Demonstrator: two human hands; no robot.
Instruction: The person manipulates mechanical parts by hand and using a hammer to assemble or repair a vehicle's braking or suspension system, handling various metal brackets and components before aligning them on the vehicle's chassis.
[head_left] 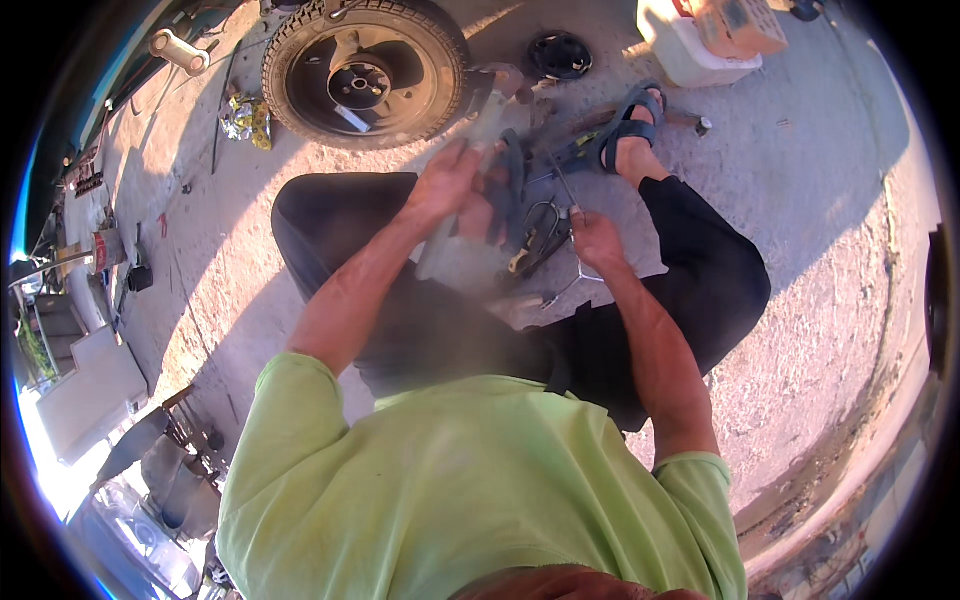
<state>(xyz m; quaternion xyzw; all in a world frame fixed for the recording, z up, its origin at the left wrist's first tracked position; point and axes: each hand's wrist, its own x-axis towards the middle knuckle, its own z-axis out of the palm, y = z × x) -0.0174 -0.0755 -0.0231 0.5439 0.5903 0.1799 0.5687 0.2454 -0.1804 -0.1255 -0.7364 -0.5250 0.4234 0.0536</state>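
The right hand (pixel 597 240) is closed around a thin metal rod (pixel 564 182), which sticks up past the fingers, slanting away from the body, between the person's knees. Just below that fist a silvery branched piece (pixel 580 272) shows – whether it is one tool with the rod I cannot tell. The left hand (pixel 447 182) is at the far side of the lap, its fingers bent, near a bare foot (pixel 478 215) that is partly lost in a hazy blur; whether those fingers clamp anything I cannot tell.

Between the two hands, nearer the right one, a dark looped tool (pixel 537 243) with a yellowish part lies on the concrete floor (pixel 830 190). The person sits there in a green shirt (pixel 470 480) and black trousers (pixel 705 265), a dark sandal (pixel 632 128) on the right foot.

Beyond the left hand lies a wheel (pixel 360 85) with a knobbly tyre, a small pale piece (pixel 352 119) resting on it. To its right is a black round part (pixel 560 55), then a white container (pixel 695 58); to its left – a crumpled silver and yellow wrapper (pixel 247 120)
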